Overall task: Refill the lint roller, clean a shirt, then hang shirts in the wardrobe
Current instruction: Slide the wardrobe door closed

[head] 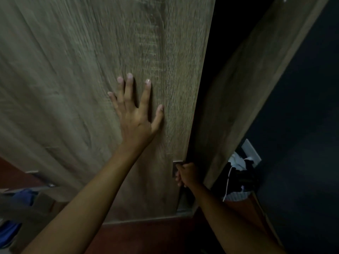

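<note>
The left hand (134, 109) lies flat against the wood-grain wardrobe door (77, 79), its fingers (129, 85) spread apart and holding nothing. Lower down, the right hand (186, 174) is closed in a fist, clamped on the small metal handle (175, 168) at the door's right edge. Just right of that edge a narrow dark gap (220, 52) opens into the wardrobe, with a second wooden panel (244, 92) slanting away beyond it; what hangs inside is too dark to tell. At the lower left, blurred blue cloth (23, 197) lies in a heap, whether a shirt I cannot tell. To the right, against the dark wall (302, 125), a white wall plate (251, 153) shows with pale crumpled items and a white cord (227, 186) below it. The floor (146, 237) is reddish-brown. No writing or label can be read anywhere; the door's grain is blurred.
</note>
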